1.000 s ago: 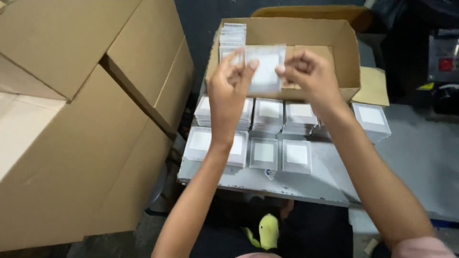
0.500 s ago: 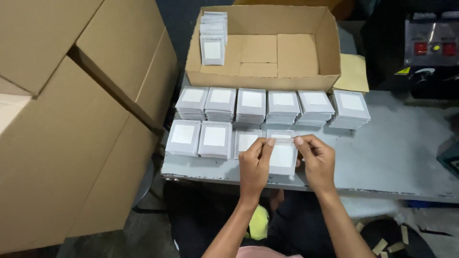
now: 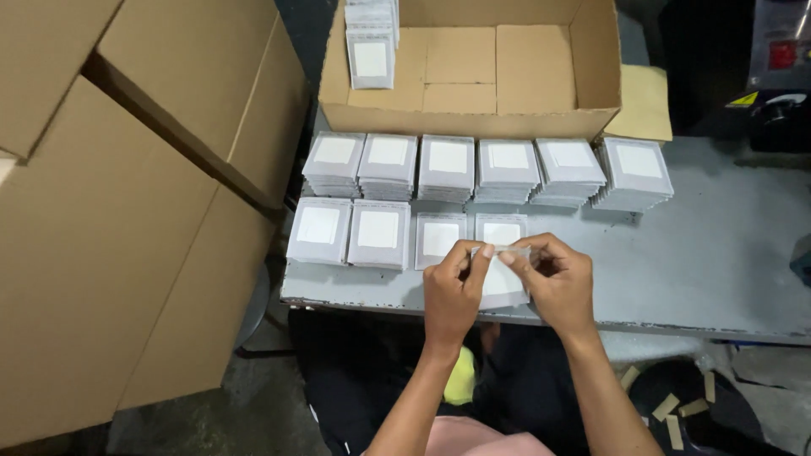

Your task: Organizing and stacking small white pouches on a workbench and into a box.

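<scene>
Far left: large cardboard boxes [image 3: 127, 219] stand stacked beside the counter [image 3: 726, 253], their corner close to its left edge, leaving only a narrow gap of floor between.

On the counter, a back row of six stacks of white packets [image 3: 486, 169] runs left to right, just in front of an open carton [image 3: 473, 118]. The carton's front wall nearly touches that row. Inside it, at the left rear, one upright row of packets [image 3: 372, 51] leans against the wall; the carton floor to the right of it is bare. A front row of four stacks [image 3: 380, 235] sits near the counter's front edge. To the right of both rows the counter surface is open up to the right border of the view.

Left hand [image 3: 452, 291]: fingers pinched shut on the top left edge of a clear packet [image 3: 504, 274]. Right hand [image 3: 557, 283]: fingers pinched shut on the top right edge of the same packet. The packet is held between both hands just above the counter's front edge, over the rightmost front stack; whether it touches that stack cannot be told.

Against the picture one second back: the hands then held the packet raised at the carton's mouth; now they are low at the front edge. Half a second back they were already there, and the grip is unchanged.
</scene>
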